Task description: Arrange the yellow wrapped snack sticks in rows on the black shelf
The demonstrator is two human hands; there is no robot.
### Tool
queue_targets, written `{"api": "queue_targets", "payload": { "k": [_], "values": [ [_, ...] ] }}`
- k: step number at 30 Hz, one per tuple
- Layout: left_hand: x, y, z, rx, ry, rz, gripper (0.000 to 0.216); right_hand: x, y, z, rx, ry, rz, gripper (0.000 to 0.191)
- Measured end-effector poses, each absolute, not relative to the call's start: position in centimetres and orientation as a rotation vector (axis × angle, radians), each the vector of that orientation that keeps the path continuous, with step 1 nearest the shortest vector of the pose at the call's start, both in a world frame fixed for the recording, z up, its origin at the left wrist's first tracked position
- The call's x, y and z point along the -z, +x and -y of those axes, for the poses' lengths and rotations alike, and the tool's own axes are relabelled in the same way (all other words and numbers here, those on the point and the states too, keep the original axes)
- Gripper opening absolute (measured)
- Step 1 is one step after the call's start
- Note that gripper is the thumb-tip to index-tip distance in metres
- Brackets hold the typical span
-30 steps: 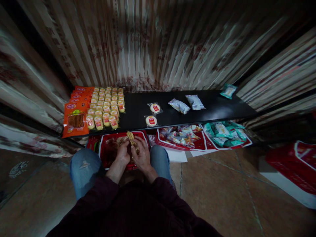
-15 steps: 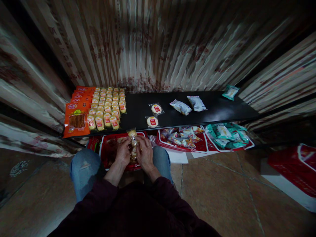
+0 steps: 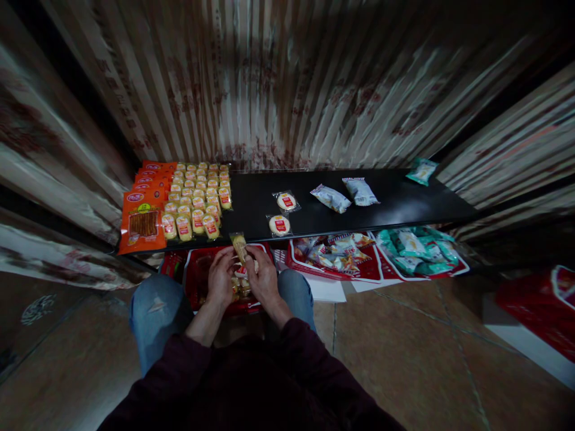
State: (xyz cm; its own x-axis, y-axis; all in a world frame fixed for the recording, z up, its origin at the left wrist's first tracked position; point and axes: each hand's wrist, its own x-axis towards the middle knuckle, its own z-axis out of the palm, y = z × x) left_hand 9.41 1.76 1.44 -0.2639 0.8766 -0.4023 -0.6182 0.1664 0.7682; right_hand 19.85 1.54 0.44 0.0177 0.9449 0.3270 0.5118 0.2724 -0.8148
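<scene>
Between my hands, just in front of the shelf edge, is a small wrapped cake (image 3: pixel 239 244) in clear film, tilted upward. My left hand (image 3: pixel 221 276) closes on its left side with the fingertips, and my right hand (image 3: pixel 263 276) pinches it from the right. Below them a red basket (image 3: pixel 196 256) holds more wrapped cakes, partly hidden by my hands. On the black shelf (image 3: pixel 251 185) stand rows of yellow wrapped cakes (image 3: pixel 197 221) with red labels. Two round white wrapped cakes (image 3: pixel 280 225) lie flat to their right.
Orange snack bags (image 3: pixel 142 221) overlap at the shelf's left end. Two pale packets (image 3: pixel 360 191) and a teal packet (image 3: pixel 422 172) lie farther right. Baskets of striped packets (image 3: pixel 344 251) and teal packets (image 3: pixel 420 250) sit below the shelf edge. My knees flank the red basket.
The wrapped cake has turned between my fingers, from its face showing to a narrower side. My hands have stayed above the basket. The view has shifted slightly.
</scene>
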Motion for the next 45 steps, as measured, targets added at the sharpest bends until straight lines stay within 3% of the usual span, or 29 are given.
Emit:
{"api": "queue_targets", "payload": {
  "k": [15,27,40,45],
  "values": [
    [-0.2,9.3,-1.6,-1.436,0.573,-1.257,0.021,1.1,18.8,-1.9,-0.805,-1.507,1.340,0.028],
    [0.6,9.3,-1.9,-1.427,0.787,-1.422,0.021,2.3,17.0,-3.4,-1.293,-1.250,0.644,0.028],
    [-0.1,9.0,-3.0,-1.464,0.782,-1.383,0.027,2.4,17.0,-4.8,-1.079,-1.418,0.996,0.033],
    [0.3,8.6,-3.9,-1.452,0.825,-1.424,0.028,1.9,17.4,-5.8,-0.899,-1.552,1.186,0.027]
  ]
}}
